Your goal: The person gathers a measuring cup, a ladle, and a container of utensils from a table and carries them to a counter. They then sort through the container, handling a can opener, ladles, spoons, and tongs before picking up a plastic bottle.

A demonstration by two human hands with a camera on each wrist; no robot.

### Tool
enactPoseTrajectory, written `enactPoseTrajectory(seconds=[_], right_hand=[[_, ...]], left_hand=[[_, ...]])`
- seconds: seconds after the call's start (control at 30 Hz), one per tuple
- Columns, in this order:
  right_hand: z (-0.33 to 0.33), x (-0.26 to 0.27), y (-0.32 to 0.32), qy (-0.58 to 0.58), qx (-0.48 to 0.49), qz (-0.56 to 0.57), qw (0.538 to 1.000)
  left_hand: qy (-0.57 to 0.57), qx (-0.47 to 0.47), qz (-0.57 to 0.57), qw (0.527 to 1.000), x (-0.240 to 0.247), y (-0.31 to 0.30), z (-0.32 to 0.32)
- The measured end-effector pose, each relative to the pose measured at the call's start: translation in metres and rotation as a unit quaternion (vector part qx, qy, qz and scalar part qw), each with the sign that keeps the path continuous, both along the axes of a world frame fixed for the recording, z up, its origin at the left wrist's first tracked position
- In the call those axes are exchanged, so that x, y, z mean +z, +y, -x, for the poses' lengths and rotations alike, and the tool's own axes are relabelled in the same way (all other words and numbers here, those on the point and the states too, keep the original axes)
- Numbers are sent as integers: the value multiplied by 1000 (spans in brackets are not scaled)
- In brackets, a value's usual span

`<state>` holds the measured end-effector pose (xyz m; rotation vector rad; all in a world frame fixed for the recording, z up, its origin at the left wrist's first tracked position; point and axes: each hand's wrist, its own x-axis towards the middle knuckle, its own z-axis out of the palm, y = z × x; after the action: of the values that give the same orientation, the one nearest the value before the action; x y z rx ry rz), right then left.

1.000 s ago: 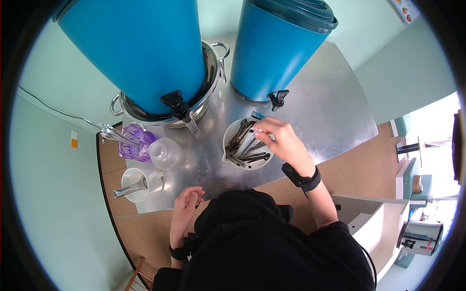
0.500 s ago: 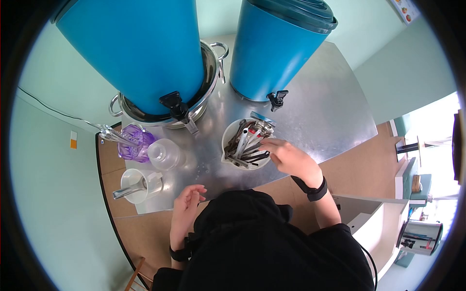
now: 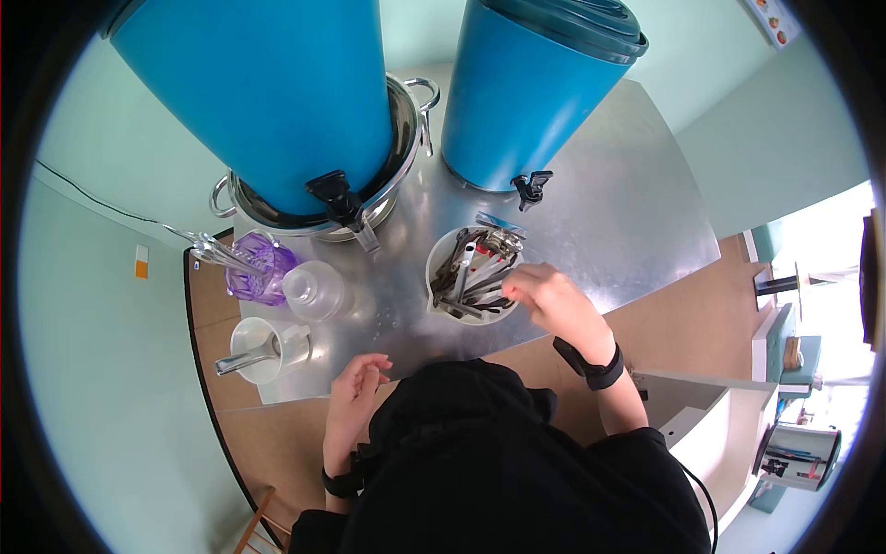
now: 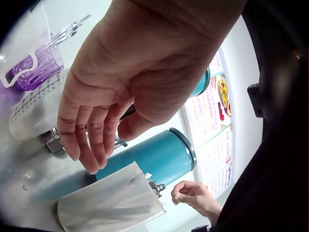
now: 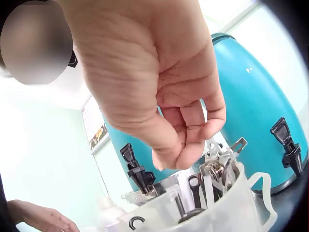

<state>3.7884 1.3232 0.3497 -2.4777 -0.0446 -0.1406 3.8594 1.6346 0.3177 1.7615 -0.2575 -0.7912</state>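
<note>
My right hand [image 3: 558,300] is at the right rim of a white plastic pitcher [image 5: 222,212], its fingers curled and the thumb tip against the forefinger. Nothing shows between those fingertips in the right wrist view. Packed in the pitcher are several utensils [image 3: 475,277], with dark handles, a white-handled one and metal pieces. A flat metal piece [image 3: 498,223] sticks out over its far rim. Close to the table's front edge, my left hand [image 3: 355,383] hangs with loosely bent fingers and holds nothing; the left wrist view shows the pitcher beyond its fingertips.
Two large blue dispensers [image 3: 544,92] with black taps stand behind, the left one over a steel pot [image 3: 406,152]. On the left are a purple container [image 3: 258,282] with metal utensils, a clear bottle [image 3: 318,294] and a measuring jug [image 3: 254,374] with a metal scoop.
My right hand has drawn back from over the pitcher toward its right rim, and its fingers have curled in more. The left hand has stayed in place.
</note>
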Motion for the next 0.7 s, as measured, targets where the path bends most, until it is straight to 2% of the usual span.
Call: enactPoseTrajectory(seconds=[0.07, 0.17, 0.27, 0.47, 0.57, 0.67, 0.7], right_hand=[[0, 12, 3, -8, -52, -11, 999], [0, 7, -3, 1, 11, -6, 1000], [9, -15, -4, -35, 38, 59, 997], [7, -12, -5, 74, 26, 35, 996], [8, -7, -1, 36, 45, 58, 997], [9, 8, -3, 9, 0, -33, 999], [10, 16, -3, -12, -48, -58, 997]], left_hand=[[3, 4, 2, 1000, -1, 1, 1], [6, 7, 8, 1000, -2, 2, 1], [6, 6, 8, 1000, -3, 2, 0], [-1, 3, 11, 1000, -5, 3, -1], [0, 1, 6, 1000, -5, 3, -1], [1, -1, 3, 1000, -5, 6, 1], [2, 0, 2, 1000, -5, 6, 1]])
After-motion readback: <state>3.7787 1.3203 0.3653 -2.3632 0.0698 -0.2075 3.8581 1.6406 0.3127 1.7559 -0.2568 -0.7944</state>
